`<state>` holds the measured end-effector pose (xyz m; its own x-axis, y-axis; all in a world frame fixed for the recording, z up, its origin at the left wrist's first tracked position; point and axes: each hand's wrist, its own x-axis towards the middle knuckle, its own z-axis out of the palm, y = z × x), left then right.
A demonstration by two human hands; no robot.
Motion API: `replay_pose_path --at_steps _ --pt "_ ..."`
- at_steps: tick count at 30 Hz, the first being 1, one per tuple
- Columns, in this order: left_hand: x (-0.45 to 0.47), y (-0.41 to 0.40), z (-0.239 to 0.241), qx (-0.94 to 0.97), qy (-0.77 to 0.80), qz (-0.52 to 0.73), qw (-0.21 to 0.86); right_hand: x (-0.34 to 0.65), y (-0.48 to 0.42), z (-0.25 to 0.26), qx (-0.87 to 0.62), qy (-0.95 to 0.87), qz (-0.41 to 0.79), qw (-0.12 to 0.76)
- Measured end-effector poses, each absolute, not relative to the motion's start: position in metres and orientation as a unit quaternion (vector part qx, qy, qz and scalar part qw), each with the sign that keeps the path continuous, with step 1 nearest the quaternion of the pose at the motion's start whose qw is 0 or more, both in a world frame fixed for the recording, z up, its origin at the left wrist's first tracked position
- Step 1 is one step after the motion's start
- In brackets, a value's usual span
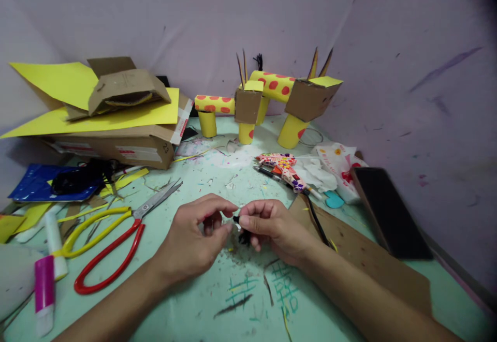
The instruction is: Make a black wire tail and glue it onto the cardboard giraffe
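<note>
a pale lilac wall (202,16) with scuffs and streaks stands behind a mint-green tabletop (174,311) dotted with scraps and green pen marks. at the far left lies a blue packet (27,184) with a tangle of black yarn (79,176) on it; nearer, a magenta tube (44,282) with a pale cap. behind these, a cardboard box (104,143) carries yellow sheets (140,114) and a folded cardboard piece (124,86). next come scissors (135,220), one handle yellow, one red, blades pointing away and to the right. the left hand (194,236) is beside them, its thumb and index fingertips apart, close to a small black tuft (244,237); i cannot tell whether they touch it. beyond the hands stands a smaller spotted figure (213,104) on yellow tubes. the tuft is low over the middle of the table, pinched between the thumb and fingers of the right hand (272,225), strands hanging down. further back, a larger spotted figure (274,86) bears a boxy cardboard head. to the right are a flower-patterned object (285,168), a blue heart (334,199), a flat cardboard sheet (373,259) and a dark phone (390,212).
</note>
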<state>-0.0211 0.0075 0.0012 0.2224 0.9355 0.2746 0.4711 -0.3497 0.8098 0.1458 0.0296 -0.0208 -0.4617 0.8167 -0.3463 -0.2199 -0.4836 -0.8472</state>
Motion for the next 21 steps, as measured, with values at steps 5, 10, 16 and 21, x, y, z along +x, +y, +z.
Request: replay_pose_path --at_steps 5,10,16,21 --pt "-0.0245 0.0067 0.0011 0.784 0.396 0.388 0.278 0.1486 0.0311 -0.0195 -0.391 -0.385 0.777 0.308" --pt "-0.0260 0.0045 0.0011 0.798 0.370 0.400 0.259 0.1503 0.0313 -0.0217 -0.384 -0.401 0.782 0.283" --pt "-0.0254 0.0050 0.0047 0.806 0.374 0.383 0.251 0.1507 0.0316 -0.0211 -0.393 -0.397 0.787 0.263" --pt "-0.0242 0.0042 0.0025 0.800 0.372 0.400 0.248 0.1501 0.0317 -0.0206 -0.394 -0.397 0.787 0.261"
